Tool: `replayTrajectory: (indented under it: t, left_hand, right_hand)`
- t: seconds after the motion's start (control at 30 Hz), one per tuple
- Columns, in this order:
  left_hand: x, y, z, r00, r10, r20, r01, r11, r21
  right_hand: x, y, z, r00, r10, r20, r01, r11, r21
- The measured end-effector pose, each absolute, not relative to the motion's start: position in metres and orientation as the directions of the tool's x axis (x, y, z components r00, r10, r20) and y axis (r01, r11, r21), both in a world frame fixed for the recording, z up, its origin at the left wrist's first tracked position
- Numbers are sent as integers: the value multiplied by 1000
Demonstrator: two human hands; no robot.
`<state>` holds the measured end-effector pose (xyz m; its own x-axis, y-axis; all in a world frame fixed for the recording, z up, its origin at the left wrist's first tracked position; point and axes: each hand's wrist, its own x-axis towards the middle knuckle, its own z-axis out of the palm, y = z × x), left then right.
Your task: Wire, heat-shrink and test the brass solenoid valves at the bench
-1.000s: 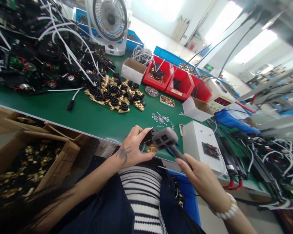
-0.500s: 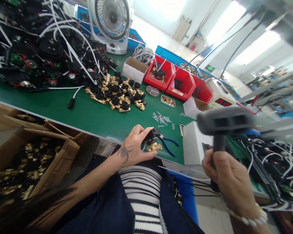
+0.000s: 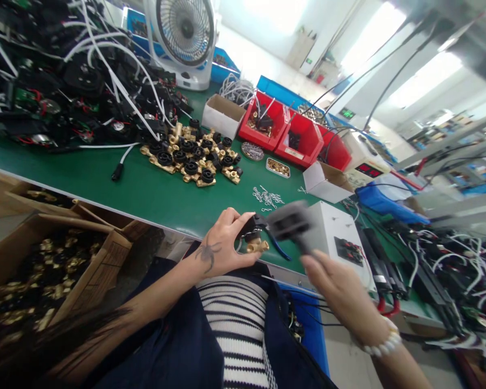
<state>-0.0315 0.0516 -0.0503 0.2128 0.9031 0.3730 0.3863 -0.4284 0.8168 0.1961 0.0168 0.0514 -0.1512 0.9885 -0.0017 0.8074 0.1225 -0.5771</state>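
At the lower middle of the frame I see the person's left hand (image 3: 222, 246), its fingers closed around a brass-and-black part (image 3: 256, 237) at the near edge of a green worktop (image 3: 146, 202); the black piece sits on top and the brass fitting shows below it. To the right of that, the right hand (image 3: 334, 278), with a pale beaded bracelet (image 3: 383, 346) at its wrist, has its fingers wrapped around the handle of a grey hammer (image 3: 291, 221). The hammer's head is just beside the part (it is blurred, so I cannot tell whether the two touch). Partly hidden behind the hammer lie blue-handled pliers (image 3: 280, 248). Near the centre of the frame I make out a scatter of small metal clips (image 3: 268, 197), and left of those a pile of brass-and-black fittings (image 3: 192, 156). A white fan (image 3: 185, 32) stands at upper left of centre, red bins (image 3: 302, 143) sit at upper right of centre, and a light grey box (image 3: 328, 227) is right of the hammer. At lower left, a cardboard box (image 3: 89, 286) holds more brass and black pieces.
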Motion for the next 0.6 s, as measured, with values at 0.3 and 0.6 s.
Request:
replayTrajectory:
  t: [0.3,0.6]
  left_hand:
    - [-31,51,-50,211,902,377,414,-432,801]
    - [-23,43,-55,108,928,355,299,-371,879]
  right_hand:
    - [201,16,56,-95,995,26,805,92,-587]
    - [185,35,38,-227,973,-43,707,134,-694]
